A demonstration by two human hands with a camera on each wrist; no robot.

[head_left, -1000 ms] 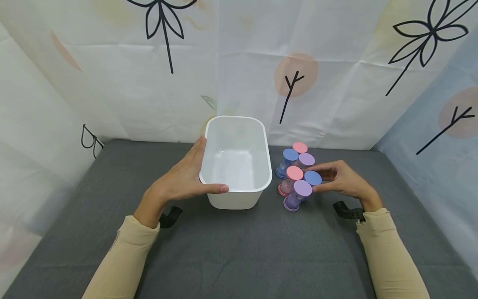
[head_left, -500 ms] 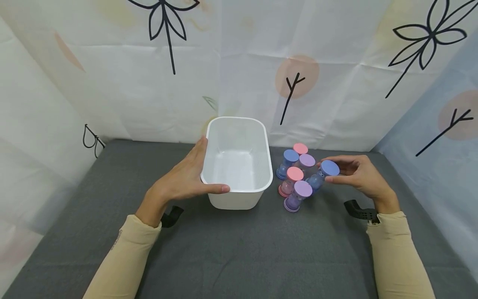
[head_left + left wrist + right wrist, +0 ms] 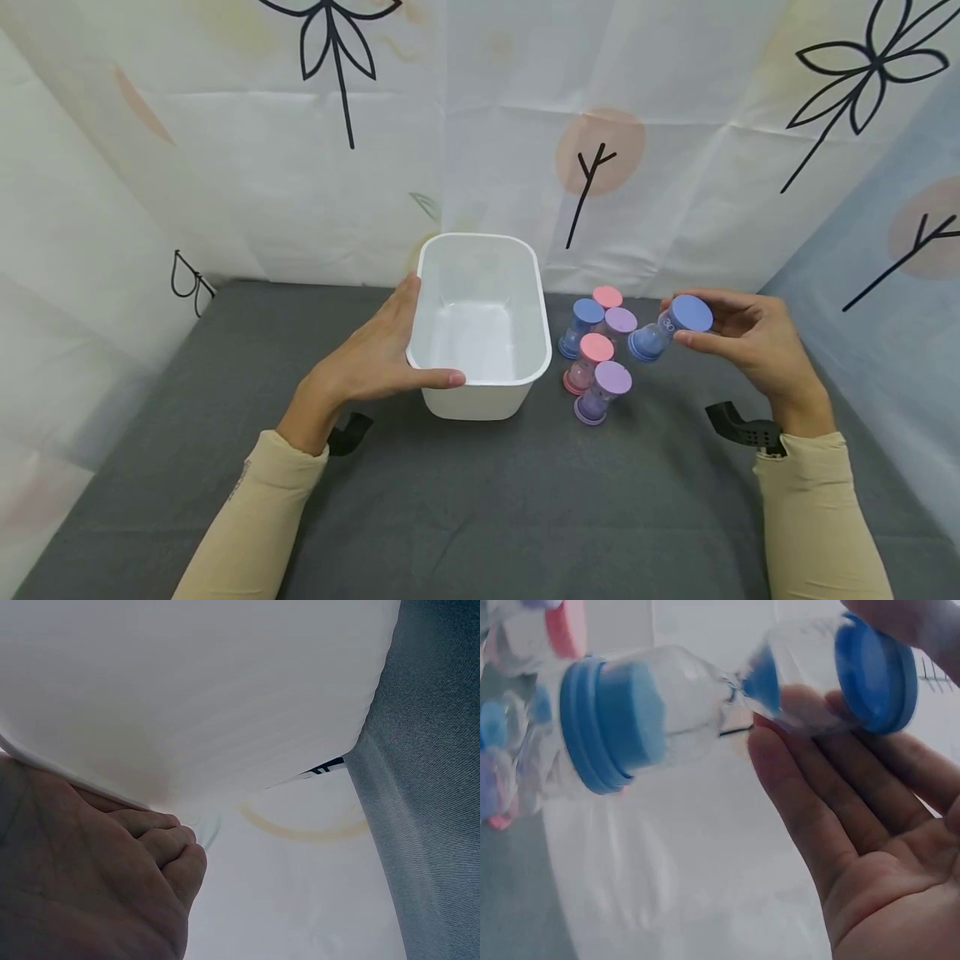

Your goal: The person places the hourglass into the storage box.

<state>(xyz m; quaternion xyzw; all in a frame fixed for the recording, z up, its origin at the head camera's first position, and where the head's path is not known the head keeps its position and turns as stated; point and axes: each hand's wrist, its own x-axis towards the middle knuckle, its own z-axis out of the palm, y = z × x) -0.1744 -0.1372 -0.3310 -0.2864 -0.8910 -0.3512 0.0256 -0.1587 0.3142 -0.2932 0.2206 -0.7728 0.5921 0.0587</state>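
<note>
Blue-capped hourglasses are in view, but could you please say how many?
2: the tilted hourglass in the right hand, and the standing blue hourglass right of the white tub. None seems hidden.

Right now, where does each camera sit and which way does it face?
Head: worn there, facing forward and down at a white rectangular plastic tub; left hand, right hand and beige sleeves show.
Left wrist: on that wrist, facing the tub's outside; the left hand shows.
Right wrist: on that wrist, facing a clear hourglass with blue ends; the right hand shows.
Head and right wrist views share that hourglass.
</note>
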